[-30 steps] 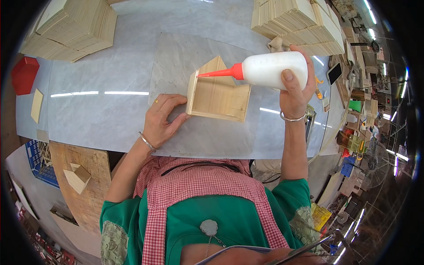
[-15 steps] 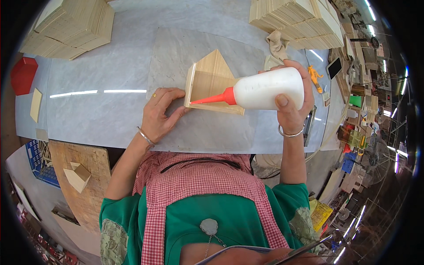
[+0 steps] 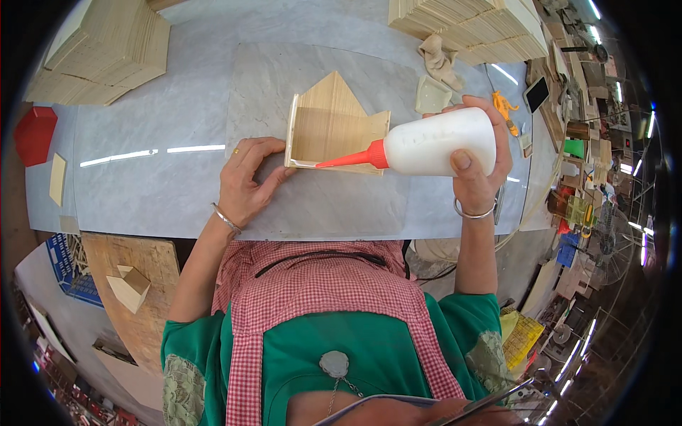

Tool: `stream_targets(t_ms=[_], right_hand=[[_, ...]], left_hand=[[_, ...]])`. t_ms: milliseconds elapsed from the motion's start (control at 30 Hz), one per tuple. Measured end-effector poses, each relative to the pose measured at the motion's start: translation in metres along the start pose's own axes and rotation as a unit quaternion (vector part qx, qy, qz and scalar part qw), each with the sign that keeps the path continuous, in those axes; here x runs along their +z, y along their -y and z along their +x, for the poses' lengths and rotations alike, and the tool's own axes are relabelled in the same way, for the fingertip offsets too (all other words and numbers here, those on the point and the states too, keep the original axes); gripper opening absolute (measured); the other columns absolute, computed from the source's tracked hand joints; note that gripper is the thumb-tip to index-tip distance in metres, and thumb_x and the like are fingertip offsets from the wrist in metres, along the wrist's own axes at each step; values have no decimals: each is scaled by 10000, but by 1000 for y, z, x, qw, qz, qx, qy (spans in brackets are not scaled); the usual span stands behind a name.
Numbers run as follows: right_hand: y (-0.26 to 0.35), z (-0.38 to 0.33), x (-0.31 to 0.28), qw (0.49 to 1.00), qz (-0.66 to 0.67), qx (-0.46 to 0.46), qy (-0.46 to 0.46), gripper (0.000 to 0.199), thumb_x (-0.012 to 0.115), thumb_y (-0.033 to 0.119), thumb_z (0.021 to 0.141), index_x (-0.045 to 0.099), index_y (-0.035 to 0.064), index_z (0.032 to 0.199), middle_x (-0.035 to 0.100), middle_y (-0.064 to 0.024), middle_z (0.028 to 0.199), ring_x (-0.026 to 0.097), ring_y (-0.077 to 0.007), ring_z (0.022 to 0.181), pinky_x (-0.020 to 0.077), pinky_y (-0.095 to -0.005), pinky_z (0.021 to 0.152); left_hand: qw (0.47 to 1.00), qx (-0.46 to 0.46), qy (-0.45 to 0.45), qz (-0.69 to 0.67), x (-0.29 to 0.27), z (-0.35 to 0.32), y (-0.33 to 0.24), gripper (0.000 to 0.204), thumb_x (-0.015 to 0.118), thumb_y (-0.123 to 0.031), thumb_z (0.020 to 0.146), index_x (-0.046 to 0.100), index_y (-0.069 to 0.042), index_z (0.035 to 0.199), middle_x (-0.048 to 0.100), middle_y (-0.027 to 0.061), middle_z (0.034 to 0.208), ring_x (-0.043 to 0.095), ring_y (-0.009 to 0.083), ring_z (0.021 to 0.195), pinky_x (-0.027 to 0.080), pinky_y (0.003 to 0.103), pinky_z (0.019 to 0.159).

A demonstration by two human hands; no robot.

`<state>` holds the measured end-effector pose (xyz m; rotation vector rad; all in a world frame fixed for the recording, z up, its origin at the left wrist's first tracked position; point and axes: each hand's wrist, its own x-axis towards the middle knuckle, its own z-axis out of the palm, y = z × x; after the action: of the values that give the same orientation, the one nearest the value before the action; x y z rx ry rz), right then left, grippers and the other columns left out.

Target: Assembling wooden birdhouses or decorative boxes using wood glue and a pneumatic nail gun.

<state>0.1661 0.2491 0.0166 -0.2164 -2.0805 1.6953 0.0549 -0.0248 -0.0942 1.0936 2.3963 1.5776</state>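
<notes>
A pale wooden house-shaped box (image 3: 330,117) lies on the grey table with its peak pointing away from me. My left hand (image 3: 246,181) steadies its near left corner, thumb and fingers closed on the edge. In my right hand (image 3: 476,167) is a white glue bottle (image 3: 430,144), tilted on its side and gripped around its base end. Its red nozzle (image 3: 352,155) points left, the tip at the box's near edge. A short white line of glue (image 3: 303,164) shows on that edge, between the tip and the left corner.
Stacks of wooden panels stand far left (image 3: 106,53) and far right (image 3: 472,28). Beyond my right hand are a pale dish (image 3: 432,94), a glove (image 3: 439,60), an orange tool (image 3: 504,110) and a phone (image 3: 537,95). A red block (image 3: 34,133) sits at the left edge.
The nozzle tip has moved right along the near edge from the left corner, leaving a white glue line. The box and my left hand appear slightly further left in view.
</notes>
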Motion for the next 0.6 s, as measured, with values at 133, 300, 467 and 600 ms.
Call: stream_targets(t_ms=[133,300,467,600], right_hand=[[1,-8,-17,1000,-14,1,-16,651,780,221,721,473,-6,1249,615,-100,1025,616,-179,935,496,-298,837],[6,-20,-37,999,-20,5,-41,650,765,253,733,470,-16,1246,610,-112,1030,631,-212,935,512,-325,831],[8,-30,-54,997,-23,4,-76,655,760,277,738,468,-27,1239,603,-133,1027,633,-235,936,520,-356,837],[5,-35,-62,996,-16,12,-90,662,763,281,733,469,-24,1241,603,-128,1026,628,-225,932,520,-362,841]], left_hand=[[1000,-1,-3,-3,1,0,1,326,756,-103,718,641,-47,1017,657,88,1000,608,240,914,501,317,766],[1000,-12,12,-4,0,1,-2,320,753,-95,723,637,-46,1018,654,92,995,607,241,898,501,315,760],[1000,-17,16,2,-1,2,-3,309,747,-81,731,631,-40,1014,647,97,988,606,237,882,498,310,755],[999,-28,18,-5,0,1,-3,296,740,-67,737,625,-23,1007,640,102,978,604,235,872,491,302,752]])
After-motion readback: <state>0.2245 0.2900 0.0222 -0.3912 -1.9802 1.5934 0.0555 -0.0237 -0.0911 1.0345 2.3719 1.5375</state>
